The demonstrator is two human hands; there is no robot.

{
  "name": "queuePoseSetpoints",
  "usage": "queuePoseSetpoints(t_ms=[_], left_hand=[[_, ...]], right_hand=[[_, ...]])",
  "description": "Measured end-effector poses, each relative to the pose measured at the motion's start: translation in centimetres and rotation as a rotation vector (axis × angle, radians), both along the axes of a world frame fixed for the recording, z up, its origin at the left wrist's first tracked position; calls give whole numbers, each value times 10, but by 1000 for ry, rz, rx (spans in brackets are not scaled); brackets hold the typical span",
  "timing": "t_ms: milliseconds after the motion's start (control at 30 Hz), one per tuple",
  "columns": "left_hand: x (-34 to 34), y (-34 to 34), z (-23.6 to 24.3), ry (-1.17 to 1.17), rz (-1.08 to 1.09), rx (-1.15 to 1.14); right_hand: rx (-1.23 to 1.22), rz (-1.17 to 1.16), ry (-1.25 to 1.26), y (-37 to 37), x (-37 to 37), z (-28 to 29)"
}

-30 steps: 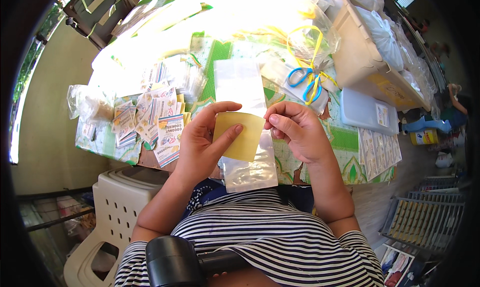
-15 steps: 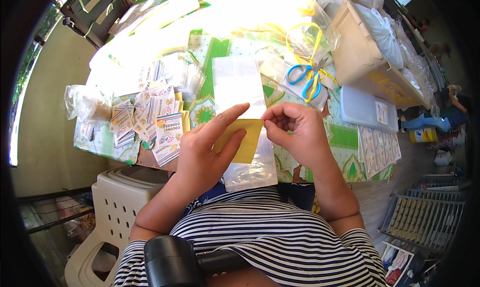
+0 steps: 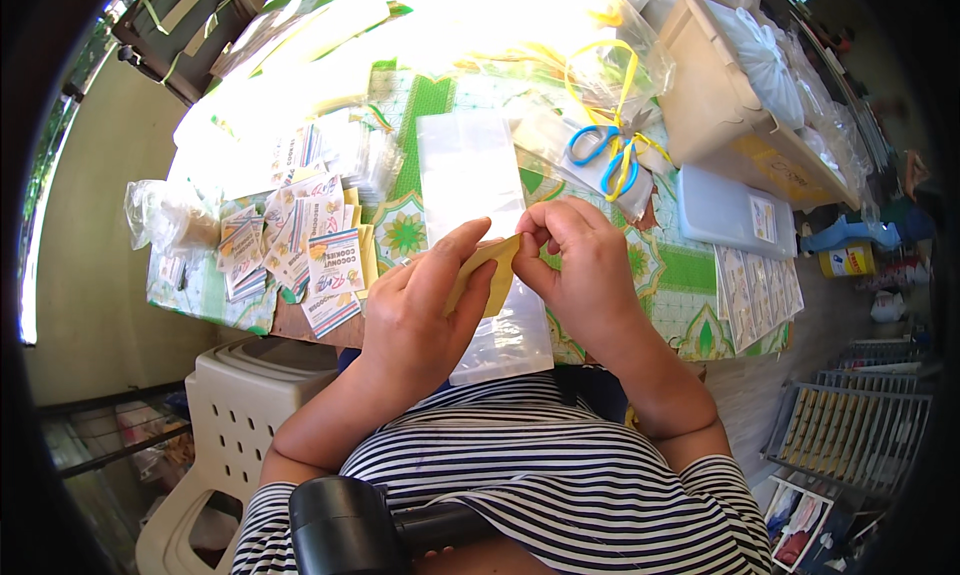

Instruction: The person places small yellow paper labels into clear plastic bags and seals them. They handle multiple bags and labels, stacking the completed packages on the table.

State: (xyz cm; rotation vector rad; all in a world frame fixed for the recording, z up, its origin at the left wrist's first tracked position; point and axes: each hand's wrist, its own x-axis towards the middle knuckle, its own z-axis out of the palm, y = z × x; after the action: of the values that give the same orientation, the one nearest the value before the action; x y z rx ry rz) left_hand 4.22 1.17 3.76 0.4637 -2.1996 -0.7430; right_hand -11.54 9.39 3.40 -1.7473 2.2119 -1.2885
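Between my two hands is a small label with a yellow back (image 3: 502, 268), tilted so that it looks narrow. My left hand (image 3: 412, 313) holds it between thumb and fingers along its left side. The fingertips of my right hand (image 3: 582, 270) are pinched at its upper right corner. Beneath both hands a long, flat clear plastic sleeve (image 3: 470, 180) lies on the table and reaches its near edge. To the left is a loose pile of printed labels (image 3: 333, 263), some with yellow backs.
Blue-handled scissors (image 3: 624, 170) lie at the right, by yellow ribbon (image 3: 628, 70). Further right are a pale blue plastic case (image 3: 725, 207), label sheets (image 3: 757, 290) and a large beige bin (image 3: 715, 95). A clear bag (image 3: 175, 215) sits far left, and a beige chair (image 3: 250, 395) stands near left.
The yellow-backed label has turned from nearly face-on to steeply tilted. My right hand has moved slightly left and up with its corner, closer to my left hand.
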Motion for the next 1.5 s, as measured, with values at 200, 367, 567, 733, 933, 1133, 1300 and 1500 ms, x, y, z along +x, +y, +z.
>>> queuePoseSetpoints(t_ms=[200,367,567,733,933,1133,1300,1500], left_hand=[[1,0,-1,-5,10,68],[8,-13,-2,64,-10,414],[9,-18,-1,49,-44,503],[9,-22,6,-32,-72,464],[-2,-24,-1,49,79,55],[-13,-10,-11,225,-237,818],[-11,-16,-14,228,-278,966],[-11,-26,-28,606,-343,991]], right_hand=[[66,39,109,-4,-1,-3],[185,181,-448,1,-21,13],[205,239,-530,4,-26,16],[269,260,-547,5,-27,15],[269,278,-943,2,-24,8],[177,425,-1125,-3,-17,1],[198,432,-1155,-2,-15,1],[150,282,-1091,-6,-19,-17]])
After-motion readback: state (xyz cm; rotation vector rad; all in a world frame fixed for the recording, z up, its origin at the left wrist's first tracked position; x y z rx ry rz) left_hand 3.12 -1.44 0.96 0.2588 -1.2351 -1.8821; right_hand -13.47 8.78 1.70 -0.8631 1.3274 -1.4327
